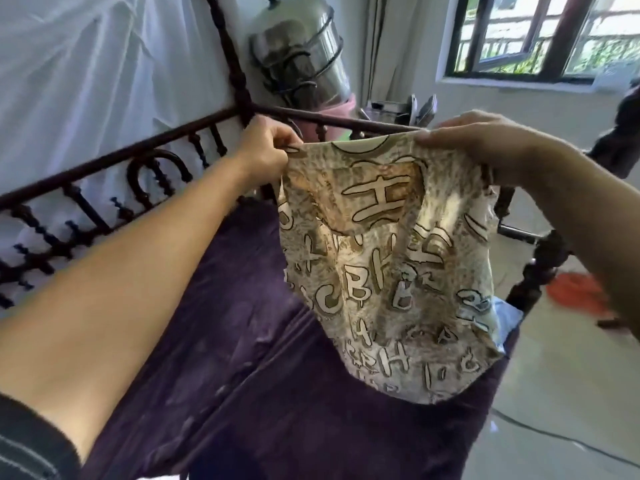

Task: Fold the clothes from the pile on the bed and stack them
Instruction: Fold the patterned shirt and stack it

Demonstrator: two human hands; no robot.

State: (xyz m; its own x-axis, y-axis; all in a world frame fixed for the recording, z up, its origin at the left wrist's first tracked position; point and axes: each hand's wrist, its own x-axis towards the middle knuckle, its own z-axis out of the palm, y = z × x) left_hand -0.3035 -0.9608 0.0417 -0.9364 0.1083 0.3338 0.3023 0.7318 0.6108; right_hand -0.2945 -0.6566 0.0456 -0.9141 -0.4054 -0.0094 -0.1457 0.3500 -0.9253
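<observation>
- Our left hand (266,152) and right hand (474,133) pinch the top corners of the cream, letter-printed cloth garment (381,271)
- We hold it above the purple-covered bed (242,341), probably to straighten it for folding

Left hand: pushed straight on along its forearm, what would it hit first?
Likely the bed rail just beyond the left hand, which pinches the garment; steel pots stand further behind. Depth is unclear.
</observation>
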